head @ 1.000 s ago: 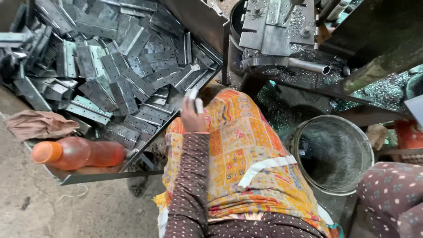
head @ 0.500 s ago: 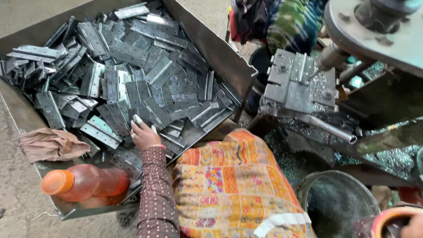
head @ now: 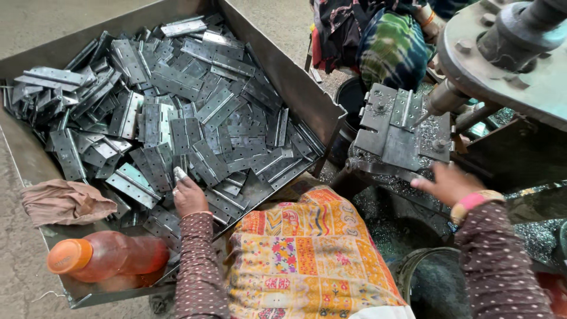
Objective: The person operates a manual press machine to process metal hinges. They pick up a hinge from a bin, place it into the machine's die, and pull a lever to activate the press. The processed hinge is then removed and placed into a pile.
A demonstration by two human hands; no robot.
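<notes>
At the lower centre of the frame, the person's left hand rests on a heap of grey metal hinges that fills a large metal tray across the left half of the picture. The fingers curl down onto the hinges at the near edge of the heap; whether this grip has closed on one hinge cannot be told, since the fingertips are hidden among the plates. One fingertip wears a pale wrapping.

To the right of centre, the right hand is spread flat and open, holding nothing, just below a steel jig plate on a drilling machine. Metal shavings lie scattered beneath the plate, close to the hand. A pink bangle sits at that wrist.

At the lower left, inside the tray, an orange plastic bottle lies on its side, with a crumpled brownish cloth just above it. A patterned orange cloth covers the person's lap at the bottom centre (between the two sleeves). At the top centre, another person's bright patterned clothing shows behind the machine.
</notes>
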